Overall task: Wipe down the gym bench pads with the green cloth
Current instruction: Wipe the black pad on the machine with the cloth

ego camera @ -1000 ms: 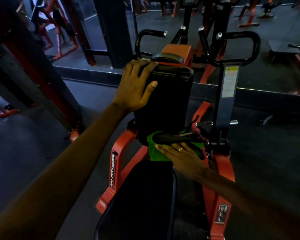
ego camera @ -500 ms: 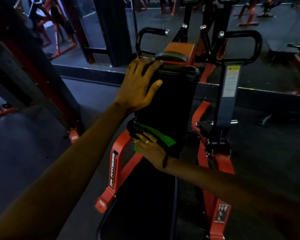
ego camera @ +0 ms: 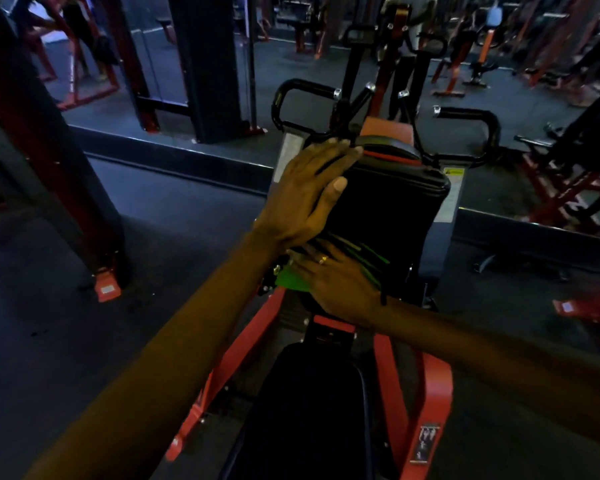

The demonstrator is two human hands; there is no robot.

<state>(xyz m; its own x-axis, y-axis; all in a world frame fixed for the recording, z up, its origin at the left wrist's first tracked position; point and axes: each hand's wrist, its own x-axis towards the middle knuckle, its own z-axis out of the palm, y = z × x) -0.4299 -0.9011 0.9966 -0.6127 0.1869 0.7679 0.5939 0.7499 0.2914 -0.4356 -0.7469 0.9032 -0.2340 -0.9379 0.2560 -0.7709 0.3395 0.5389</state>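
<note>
You're mid-wipe on the upright pad (ego camera: 388, 209) right now; your right hand (ego camera: 340, 289) has the green cloth (ego camera: 293, 281) pinned flat under the fingers against the low part of that pad, near its left edge, so it's more of a flat press than a closed fist. The cloth pokes out green on the left of your hand and smears into streaks on the right, which I'd read as motion blur; it's dim, so don't quote me. Your left hand (ego camera: 309, 192) is spread open with nothing in it, palm laid on the pad's upper left side, looks like you're just bracing it.

Progress-wise I'd call it partway at best; the cloth is low on the upright pad, and I can't tell from the surface whether the top has been done, too dark to see any sheen. The seat pad (ego camera: 312, 410) down in front of you looks untouched at this point, so that's likely left.

Count: two pads on this machine, one cloth, two hands, two black handles (ego camera: 465, 116) up behind the pad, one orange frame (ego camera: 433, 386).
</note>
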